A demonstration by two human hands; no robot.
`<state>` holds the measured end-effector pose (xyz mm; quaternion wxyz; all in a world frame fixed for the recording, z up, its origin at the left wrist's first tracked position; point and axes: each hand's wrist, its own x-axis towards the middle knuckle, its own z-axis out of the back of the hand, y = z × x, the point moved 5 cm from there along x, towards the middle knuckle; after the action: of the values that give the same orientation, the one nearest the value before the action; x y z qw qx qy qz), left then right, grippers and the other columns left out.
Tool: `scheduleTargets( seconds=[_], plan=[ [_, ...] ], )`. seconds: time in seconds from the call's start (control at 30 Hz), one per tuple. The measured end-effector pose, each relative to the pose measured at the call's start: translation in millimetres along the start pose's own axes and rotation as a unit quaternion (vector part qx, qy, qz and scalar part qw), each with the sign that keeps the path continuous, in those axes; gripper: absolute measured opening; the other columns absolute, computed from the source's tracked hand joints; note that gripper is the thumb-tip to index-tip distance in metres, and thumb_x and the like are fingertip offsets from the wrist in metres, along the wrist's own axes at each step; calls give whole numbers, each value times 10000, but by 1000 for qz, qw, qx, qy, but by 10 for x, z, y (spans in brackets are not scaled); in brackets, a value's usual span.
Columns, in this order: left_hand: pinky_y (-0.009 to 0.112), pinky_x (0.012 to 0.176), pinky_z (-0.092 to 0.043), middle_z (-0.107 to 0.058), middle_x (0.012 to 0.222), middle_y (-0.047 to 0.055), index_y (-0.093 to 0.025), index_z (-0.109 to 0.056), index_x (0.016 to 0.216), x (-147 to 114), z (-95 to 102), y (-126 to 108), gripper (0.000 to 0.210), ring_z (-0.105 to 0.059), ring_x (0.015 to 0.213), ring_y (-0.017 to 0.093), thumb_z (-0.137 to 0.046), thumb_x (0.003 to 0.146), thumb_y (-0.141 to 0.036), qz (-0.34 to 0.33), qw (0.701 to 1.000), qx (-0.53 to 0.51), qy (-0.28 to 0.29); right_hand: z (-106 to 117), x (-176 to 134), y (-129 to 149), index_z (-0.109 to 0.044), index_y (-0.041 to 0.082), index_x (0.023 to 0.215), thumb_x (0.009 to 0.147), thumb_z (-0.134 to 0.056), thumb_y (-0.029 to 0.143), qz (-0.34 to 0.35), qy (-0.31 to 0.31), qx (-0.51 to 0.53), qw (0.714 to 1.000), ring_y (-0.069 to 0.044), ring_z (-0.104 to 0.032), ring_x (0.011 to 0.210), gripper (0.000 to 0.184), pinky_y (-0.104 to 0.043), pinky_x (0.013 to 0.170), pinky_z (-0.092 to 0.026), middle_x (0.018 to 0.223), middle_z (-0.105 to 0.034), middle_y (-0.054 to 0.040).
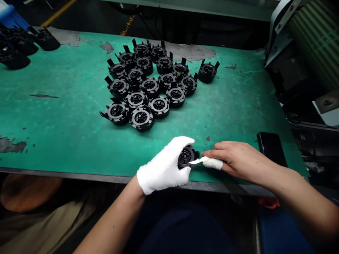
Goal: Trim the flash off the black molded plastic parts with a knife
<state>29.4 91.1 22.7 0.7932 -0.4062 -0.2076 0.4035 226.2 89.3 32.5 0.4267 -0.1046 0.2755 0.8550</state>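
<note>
The part [185, 157] is black, round and shallow, with raised rings and small details inside its open face, a dark outer rim and a short tab jutting toward the right hand [234, 158]. It is tilted up and sits in the curve of the left hand [166, 165], which wears a white glove and is clamped around its side, thumb nearest the body. The right hand, bare but for a white cover [213, 163] on the thumb, pinches a pale, narrow blade [196, 161]; its tip overlaps the part's lower rim, though whether it touches I cannot tell. The hands are just beside each other, over the near edge of the green, patchily worn worktop [66, 137].

Beyond the left hand stands a cluster [149, 86] of similar black pieces, many with upright tabs. One lone piece [208, 73] stands beyond the right hand. A black phone [272, 148] lies near the right wrist.
</note>
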Motion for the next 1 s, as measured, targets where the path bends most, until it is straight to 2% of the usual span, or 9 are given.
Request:
scheduleTargets(
  seconds=[0.2, 0.3, 0.43, 0.57, 0.7, 0.8, 1.0],
  plan=[
    [449, 1209, -385, -433, 1489, 148, -156, -395, 1412, 15, -15, 10, 722, -412, 1421, 264, -613, 725, -110, -46, 998, -15, 27, -14, -35, 51, -660, 355, 1257, 995, -507, 252, -10, 6, 2, 1000, -201, -610, 802, 320, -306, 613, -322, 856, -622, -8],
    [450, 1211, -380, -432, 1492, 151, -156, -396, 1413, 15, -17, 1, 690, -408, 1426, 258, -608, 759, -104, -58, 998, -22, 21, -38, -30, 82, -666, 354, 1232, 959, -520, 190, -2, 2, 5, 1000, -193, -606, 793, 350, -304, 608, -318, 857, -621, -2],
    [462, 1192, -403, -460, 1461, 137, -187, -402, 1395, 15, -3, -21, 639, -447, 1393, 257, -603, 793, -106, -50, 998, -32, 10, -71, -38, 105, -674, 345, 1222, 882, -516, 100, -27, -16, -24, 999, -203, -612, 805, 448, -306, 595, -303, 860, -644, -10],
    [470, 1125, -468, -532, 1345, 111, -214, -433, 1347, 12, -8, -27, 609, -537, 1277, 255, -594, 774, -83, -27, 999, -32, 2, -152, -93, 152, -652, 351, 1277, 918, -506, 163, -65, -50, -37, 996, -203, -631, 803, 431, -307, 571, -294, 884, -671, -18],
    [471, 1117, -469, -527, 1344, 111, -210, -454, 1317, 1, -24, -37, 593, -527, 1282, 265, -583, 757, -65, -39, 999, -22, -22, -264, -159, 157, -635, 333, 1309, 958, -501, 219, -106, -89, -25, 990, -201, -637, 801, 393, -309, 587, -329, 901, -670, -15],
    [470, 1134, -451, -526, 1350, 108, -211, -443, 1327, -14, -47, -20, 611, -518, 1293, 259, -580, 753, -53, -37, 999, -19, -23, -311, -192, 144, -630, 313, 1324, 972, -490, 216, -89, -97, 7, 991, -204, -641, 849, 391, -309, 641, -381, 927, -675, -19],
    [466, 1169, -419, -505, 1390, 111, -204, -429, 1333, -38, -58, -11, 617, -490, 1340, 251, -567, 754, -43, -54, 998, -25, -31, -306, -220, 120, -637, 314, 1310, 968, -483, 193, -63, -59, 38, 996, -203, -659, 882, 394, -310, 685, -422, 944, -688, -17]
  ],
)
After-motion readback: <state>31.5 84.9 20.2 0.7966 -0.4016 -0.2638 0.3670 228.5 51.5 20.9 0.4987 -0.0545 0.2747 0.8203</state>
